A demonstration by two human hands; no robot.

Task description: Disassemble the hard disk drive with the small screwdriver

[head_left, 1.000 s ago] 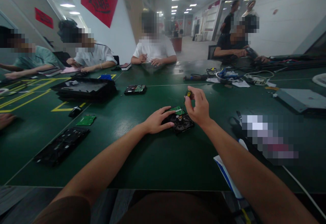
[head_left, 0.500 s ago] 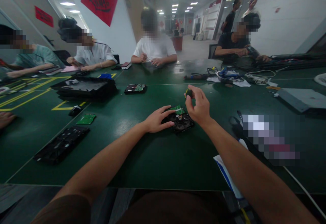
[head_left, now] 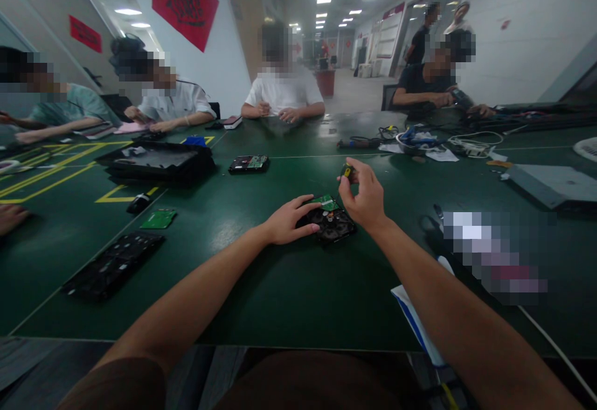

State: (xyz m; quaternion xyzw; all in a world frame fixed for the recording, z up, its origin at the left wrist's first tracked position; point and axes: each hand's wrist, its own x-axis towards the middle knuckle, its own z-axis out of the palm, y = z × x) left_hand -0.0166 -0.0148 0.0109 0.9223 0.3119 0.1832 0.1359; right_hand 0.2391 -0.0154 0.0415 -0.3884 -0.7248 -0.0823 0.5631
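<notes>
A hard drive (head_left: 336,226) with a green circuit board (head_left: 327,201) on its underside lies on the table in front of me. My left hand (head_left: 291,220) rests on its left end, fingers spread, with the index finger and thumb over the drive's top. Pinched in my right hand (head_left: 362,193) is a small screwdriver with a yellow and black handle (head_left: 346,172), held upright above the drive's right rear part. Its shaft is mostly hidden and I cannot tell where the tip touches.
To the left lie a loose green circuit board (head_left: 159,218) and a black drive casing (head_left: 113,265). Another hard drive (head_left: 249,163) and a black tray (head_left: 156,161) are farther back. Cables (head_left: 420,139) and a grey metal box (head_left: 553,183) are at right. Several people sit around the table.
The screwdriver handle has turned slightly in my right fingers, showing more yellow. My left hand and the hard drive stay in place.
</notes>
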